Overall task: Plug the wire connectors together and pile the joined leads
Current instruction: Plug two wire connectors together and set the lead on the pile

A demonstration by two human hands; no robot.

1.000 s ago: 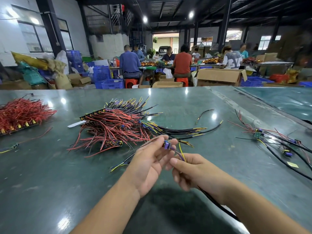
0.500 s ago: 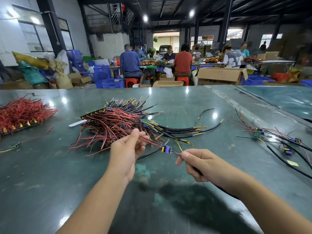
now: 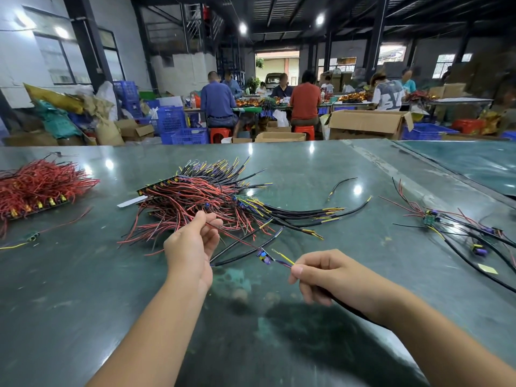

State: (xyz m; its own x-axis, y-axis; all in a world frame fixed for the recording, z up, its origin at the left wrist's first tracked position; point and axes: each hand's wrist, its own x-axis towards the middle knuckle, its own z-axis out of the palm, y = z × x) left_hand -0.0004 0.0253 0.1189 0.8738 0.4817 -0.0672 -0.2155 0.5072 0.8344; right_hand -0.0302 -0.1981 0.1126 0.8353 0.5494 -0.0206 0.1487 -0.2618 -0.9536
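Note:
A small purple connector [image 3: 264,257] hangs in the air between my two hands, its leads stretched out on both sides. My left hand [image 3: 192,247] pinches the thin red lead running up-left from the connector. My right hand [image 3: 326,275] pinches the purple and yellow wires and the black cable on the other side; the black cable trails back under my right wrist. Behind my left hand lies a big heap of red and black leads [image 3: 206,202] on the green table [image 3: 83,289].
A pile of red wires [image 3: 39,185] sits at the far left. Several joined black and red leads [image 3: 458,230] lie at the right. A loose black wire [image 3: 342,184] lies mid-table. A small yellow-tailed lead [image 3: 30,237] lies near the left. People work at tables beyond.
My hands have drawn apart from a close joint grip at the connector. The left moved up-left along the red lead, the right moved right, and the joined lead now stretches between them.

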